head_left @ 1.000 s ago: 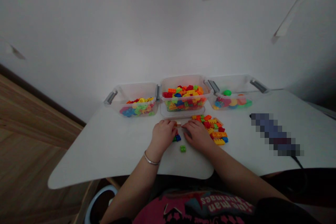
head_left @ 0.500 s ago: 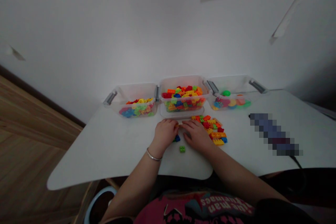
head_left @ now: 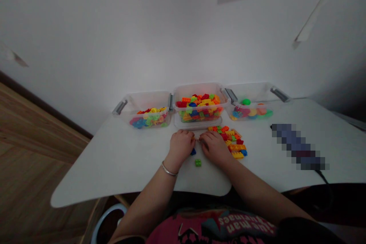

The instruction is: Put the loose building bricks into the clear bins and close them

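Note:
My left hand point(head_left: 181, 146) and my right hand point(head_left: 214, 147) meet at the fingertips on the white table point(head_left: 120, 164). Between them is a small orange plastic brick point(head_left: 195, 137), mostly hidden by my fingers. A blue brick point(head_left: 193, 151) lies just beside my left hand, and a green brick point(head_left: 198, 162) sits alone nearer me. Right of my right hand, touching its edge, lies a loose heap of orange, yellow, red and green bricks point(head_left: 230, 140).
Behind my hands stand several clear plastic boxes with grey clips: a middle box of bricks point(head_left: 200, 89), a left box point(head_left: 145, 99) and a right box of round pieces point(head_left: 251, 91). A pixelated object point(head_left: 297, 146) with a cable lies at right. Wood shows at left.
My hands have drawn slightly closer, and the small brick is now more hidden between my fingertips. The view has shifted slightly.

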Demonstrator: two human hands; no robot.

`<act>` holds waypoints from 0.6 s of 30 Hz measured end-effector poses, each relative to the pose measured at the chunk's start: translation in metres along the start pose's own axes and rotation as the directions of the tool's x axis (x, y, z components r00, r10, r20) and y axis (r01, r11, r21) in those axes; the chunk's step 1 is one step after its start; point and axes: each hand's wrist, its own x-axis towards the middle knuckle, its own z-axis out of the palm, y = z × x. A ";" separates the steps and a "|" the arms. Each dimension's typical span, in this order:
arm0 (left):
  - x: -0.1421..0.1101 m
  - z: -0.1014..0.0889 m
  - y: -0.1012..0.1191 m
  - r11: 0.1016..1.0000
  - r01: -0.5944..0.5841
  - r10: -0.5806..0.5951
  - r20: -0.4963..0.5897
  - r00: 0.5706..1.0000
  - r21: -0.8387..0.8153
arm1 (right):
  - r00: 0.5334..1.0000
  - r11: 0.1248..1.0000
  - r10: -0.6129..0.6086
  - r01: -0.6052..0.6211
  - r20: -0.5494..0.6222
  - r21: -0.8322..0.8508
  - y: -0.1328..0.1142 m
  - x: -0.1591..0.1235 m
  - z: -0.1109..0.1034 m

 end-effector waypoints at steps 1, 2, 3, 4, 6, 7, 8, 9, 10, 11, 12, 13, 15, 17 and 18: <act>0.000 0.000 -0.001 1.000 -0.001 0.001 -0.004 1.000 -0.012 | 1.000 1.000 0.001 -0.001 0.000 -0.004 0.000 0.000 0.000; 0.000 -0.001 -0.001 1.000 0.000 -0.001 -0.012 1.000 -0.027 | 1.000 1.000 0.001 -0.001 0.001 -0.005 0.000 0.000 0.000; 0.000 -0.002 -0.002 0.999 0.003 -0.005 -0.025 1.000 -0.044 | 1.000 1.000 0.000 0.000 0.003 -0.006 -0.001 0.000 0.000; 0.000 -0.003 -0.003 0.998 0.005 -0.008 -0.041 0.999 -0.066 | 1.000 1.000 0.002 -0.002 0.005 -0.006 -0.001 0.000 -0.001; 0.002 -0.007 -0.005 0.989 -0.007 -0.006 -0.092 0.996 -0.145 | 1.000 1.000 0.008 -0.008 0.011 -0.007 -0.001 0.000 -0.002; 0.003 -0.009 -0.007 0.979 -0.021 -0.006 -0.132 0.991 -0.203 | 1.000 1.000 0.010 -0.010 0.015 -0.006 -0.002 0.000 -0.002; 0.005 -0.012 -0.008 0.962 -0.042 -0.009 -0.183 0.983 -0.270 | 1.000 1.000 0.012 -0.012 0.018 -0.005 -0.002 0.000 -0.002; 0.007 -0.015 -0.010 0.938 -0.066 -0.019 -0.241 0.970 -0.340 | 1.000 1.000 0.012 -0.012 0.020 -0.003 -0.002 0.000 -0.002; 0.009 -0.018 -0.011 0.908 -0.094 -0.037 -0.301 0.953 -0.408 | 1.000 1.000 0.011 -0.011 0.022 -0.001 -0.001 0.000 -0.002; 0.012 -0.021 -0.012 0.876 -0.123 -0.061 -0.360 0.931 -0.467 | 1.000 1.000 0.011 -0.011 0.024 0.002 -0.001 0.000 -0.003; 0.014 -0.024 -0.013 0.844 -0.152 -0.087 -0.411 0.907 -0.514 | 1.000 1.000 0.012 -0.012 0.026 0.005 -0.001 0.000 -0.003; 0.017 -0.028 -0.014 0.817 -0.176 -0.114 -0.453 0.884 -0.549 | 0.999 1.000 0.013 -0.013 0.029 0.008 -0.001 0.000 -0.003; 0.023 -0.037 -0.014 0.793 -0.198 -0.155 -0.504 0.850 -0.576 | 0.999 1.000 0.018 -0.019 0.036 0.012 -0.001 0.000 -0.003; 0.028 -0.047 -0.013 0.826 -0.191 -0.148 -0.531 0.834 -0.530 | 0.999 1.000 0.026 -0.026 0.037 0.012 -0.002 0.000 -0.003; 0.031 -0.052 -0.013 0.857 -0.191 -0.117 -0.544 0.831 -0.478 | 0.999 1.000 0.027 -0.027 0.037 0.013 -0.001 0.000 -0.003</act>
